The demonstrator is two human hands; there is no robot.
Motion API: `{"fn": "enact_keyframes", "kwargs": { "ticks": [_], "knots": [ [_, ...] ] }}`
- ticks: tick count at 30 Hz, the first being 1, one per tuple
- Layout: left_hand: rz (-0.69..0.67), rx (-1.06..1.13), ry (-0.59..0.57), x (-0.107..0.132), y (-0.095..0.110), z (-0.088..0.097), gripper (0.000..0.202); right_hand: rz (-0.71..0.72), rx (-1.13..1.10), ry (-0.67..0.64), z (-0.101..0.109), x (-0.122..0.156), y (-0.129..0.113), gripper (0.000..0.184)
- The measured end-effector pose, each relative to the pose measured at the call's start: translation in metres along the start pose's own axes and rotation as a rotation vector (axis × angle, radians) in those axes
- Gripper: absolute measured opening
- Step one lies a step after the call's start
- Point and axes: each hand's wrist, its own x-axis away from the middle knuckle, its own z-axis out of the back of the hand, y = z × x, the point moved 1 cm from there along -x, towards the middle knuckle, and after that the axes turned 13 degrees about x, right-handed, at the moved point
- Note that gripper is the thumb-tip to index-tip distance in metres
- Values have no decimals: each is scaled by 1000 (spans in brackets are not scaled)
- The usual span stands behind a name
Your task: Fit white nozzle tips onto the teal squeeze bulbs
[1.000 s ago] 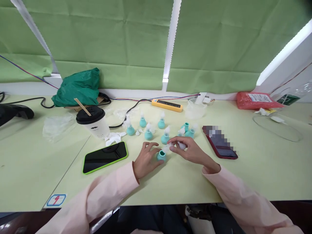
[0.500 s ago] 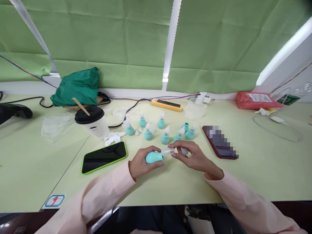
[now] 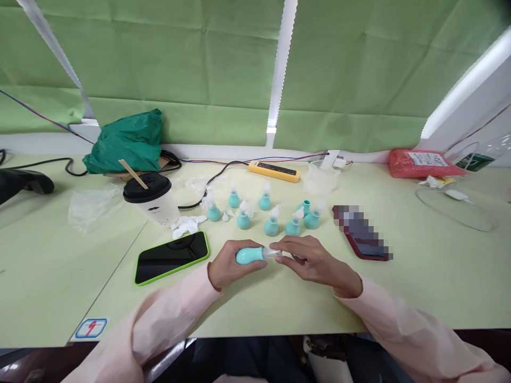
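My left hand is closed around a teal rubber bulb, held on its side just above the table. A clear plastic tip sticks into the bulb's mouth, and my right hand pinches that tip, fingers curled. Behind the hands, several more teal bulbs with white tips stand upright on the pale green table. One bulb lacks a tip.
A phone in a green case lies left of my hands, a red-cased phone to the right. A lidded paper cup, white loose tips, a green bag, an orange power strip and cables sit farther back.
My left hand lifted the teal bulb off the table and turned it on its side. My right hand brought the clear tip to the bulb's mouth and pushed it in.
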Motion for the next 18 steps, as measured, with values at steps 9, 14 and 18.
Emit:
{"fn": "enact_keyframes", "kwargs": {
  "ticks": [9,14,18],
  "knots": [
    [-63,-184,15,1,0,-1,29,-340,-219,24,-14,-1,-1,22],
    [-100,-226,26,-1,0,-1,28,-478,-416,-52,-16,-4,-2,20],
    [-43,-86,159,-1,-4,2,29,-566,-711,-70,-16,-9,4,26]
  ]
}}
